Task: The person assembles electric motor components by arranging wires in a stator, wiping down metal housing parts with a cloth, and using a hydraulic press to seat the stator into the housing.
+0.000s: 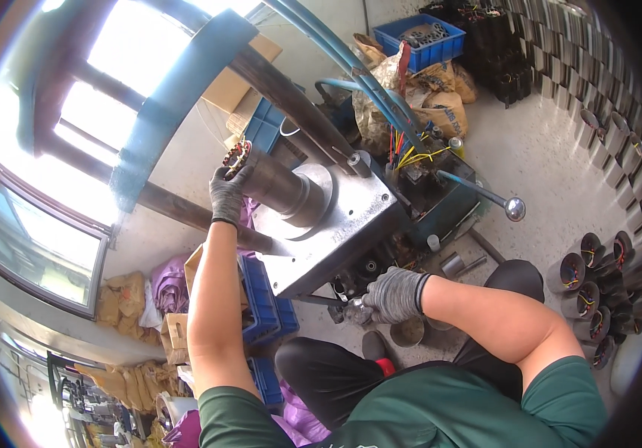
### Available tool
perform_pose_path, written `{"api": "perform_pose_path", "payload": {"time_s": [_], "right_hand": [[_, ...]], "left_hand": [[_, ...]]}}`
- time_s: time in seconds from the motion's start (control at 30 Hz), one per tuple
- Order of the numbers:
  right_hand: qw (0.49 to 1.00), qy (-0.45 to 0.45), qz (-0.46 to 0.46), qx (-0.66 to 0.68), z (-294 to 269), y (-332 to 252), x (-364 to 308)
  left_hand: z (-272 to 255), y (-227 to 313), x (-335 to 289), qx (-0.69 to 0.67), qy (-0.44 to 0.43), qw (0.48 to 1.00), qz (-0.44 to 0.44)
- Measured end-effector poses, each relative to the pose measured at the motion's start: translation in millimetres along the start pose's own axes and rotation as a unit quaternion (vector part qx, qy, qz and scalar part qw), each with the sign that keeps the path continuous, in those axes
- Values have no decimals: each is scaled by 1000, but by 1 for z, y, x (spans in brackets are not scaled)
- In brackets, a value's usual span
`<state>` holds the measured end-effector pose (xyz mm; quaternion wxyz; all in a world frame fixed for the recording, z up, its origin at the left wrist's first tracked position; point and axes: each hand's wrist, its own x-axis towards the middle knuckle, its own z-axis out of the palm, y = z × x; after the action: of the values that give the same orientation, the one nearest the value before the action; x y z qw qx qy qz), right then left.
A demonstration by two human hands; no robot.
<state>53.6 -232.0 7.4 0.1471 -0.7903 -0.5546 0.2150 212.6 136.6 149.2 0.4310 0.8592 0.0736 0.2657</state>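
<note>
My left hand (228, 196), in a grey knit glove, grips the upper rim of a dark metal motor housing (280, 179). Coloured wires and windings (237, 155) show at that end of the housing. It stands on a round plate (322, 196) on the press's pale metal bed (354, 216). Below the bed's near edge, my right hand (397, 296), gloved alike, is closed at a shiny rounded metal piece (357, 312). The fingers partly hide that piece, and its exact kind cannot be made out.
A lever with a ball knob (515, 209) juts right from the press. Wired housings (586, 272) and stacked metal cylinders (590, 75) line the right side. Blue crates (261, 299) stand left of the bed. A blue bin (419, 43) and sacks (440, 101) lie beyond.
</note>
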Motion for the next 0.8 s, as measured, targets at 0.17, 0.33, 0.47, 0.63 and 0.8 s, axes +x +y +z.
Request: {"api": "perform_pose_path", "payload": {"time_s": [0.17,0.33,0.47,0.63,0.8], "right_hand": [[1000,0,-5,-6,2,-3,1],[1000,-4,9,6,-5,-5,-9],[1000,15,1,-5,-1,2,-7],[998,33,58,-6,18,41,-15],[998,-1,60,-8,18,34,-7]], "left_hand": [[-6,-16,7,-19,-23,999,34],[8,-15,7,17,-1,999,37],[-8,-31,10,-4,7,991,131],[42,-4,-56,-68,45,996,24],[18,-63,-101,-139,101,979,105]]}}
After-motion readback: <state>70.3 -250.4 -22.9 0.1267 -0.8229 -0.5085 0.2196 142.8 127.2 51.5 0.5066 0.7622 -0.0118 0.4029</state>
